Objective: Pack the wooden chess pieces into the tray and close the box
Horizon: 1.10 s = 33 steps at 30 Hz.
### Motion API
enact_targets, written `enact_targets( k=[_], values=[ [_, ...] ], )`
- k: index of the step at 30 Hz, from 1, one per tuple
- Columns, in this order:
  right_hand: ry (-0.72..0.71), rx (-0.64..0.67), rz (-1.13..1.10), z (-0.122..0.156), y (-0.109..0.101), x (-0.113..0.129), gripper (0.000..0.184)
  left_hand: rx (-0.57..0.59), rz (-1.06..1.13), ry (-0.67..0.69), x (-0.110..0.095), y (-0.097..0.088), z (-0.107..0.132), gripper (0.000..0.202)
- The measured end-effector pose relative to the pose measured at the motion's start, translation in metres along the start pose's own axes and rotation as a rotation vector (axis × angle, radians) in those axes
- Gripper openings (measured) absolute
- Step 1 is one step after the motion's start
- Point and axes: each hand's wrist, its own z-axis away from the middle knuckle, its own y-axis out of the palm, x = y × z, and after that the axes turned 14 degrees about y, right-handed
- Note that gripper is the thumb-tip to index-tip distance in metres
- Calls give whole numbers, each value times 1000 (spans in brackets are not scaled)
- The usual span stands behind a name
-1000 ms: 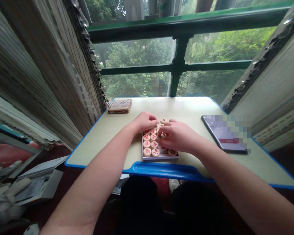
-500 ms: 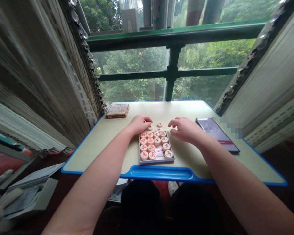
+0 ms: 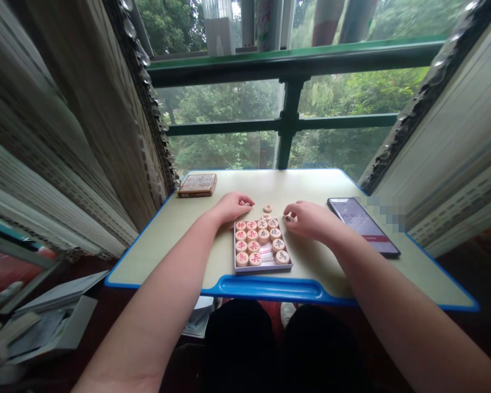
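Note:
A shallow box (image 3: 263,268) of Chinese chess pieces lies on the table in front of me. Red-marked pieces (image 3: 253,246) fill its left columns, and black-marked pieces (image 3: 278,245) stand on the right, around a gap in the lower middle. My left hand (image 3: 234,207) is closed beyond the box's far left corner, its fingertips around a Chinese chess piece (image 3: 249,204) that is mostly hidden. At the far right corner, the thumb and fingers of my right hand (image 3: 306,218) pinch another piece (image 3: 288,219). Between the hands, a loose piece (image 3: 267,208) lies on the table.
The pale table (image 3: 167,245) has a blue rim and a blue pen groove (image 3: 270,287) at its front edge. A brown box (image 3: 197,185) rests at the back left. To the right lies a phone (image 3: 364,226). Curtains (image 3: 77,109) flank the window.
My left fingers have closed over the piece beside them, which now shows less. The right hand's fingers have come down onto a piece right of the box.

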Motion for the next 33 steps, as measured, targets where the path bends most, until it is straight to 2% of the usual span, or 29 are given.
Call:
enact_targets(
  k=[3, 7, 12, 20, 24, 28, 33],
  values=[
    [-6, 5, -16, 1, -2, 3, 33, -31, -12, 20, 1, 1, 0, 34],
    [-14, 1, -17, 0, -2, 4, 30, 19, 99, -15, 3, 1, -1, 42],
    [-79, 31, -47, -4, 2, 1, 27, -7, 74, -20, 4, 2, -1, 36],
    [-30, -72, -72, 0, -1, 6, 22, -18, -40, 13, 0, 1, -2, 29],
    [11, -118, -111, 2, -3, 10, 26, -13, 37, -12, 1, 0, -2, 30],
    [33, -154, -204, 3, -6, 13, 27, -55, 150, -63, 2, 1, -2, 32],
    [14, -171, -404, 10, -11, 17, 26, -107, 148, -77, 3, 3, -3, 32]
  ],
)
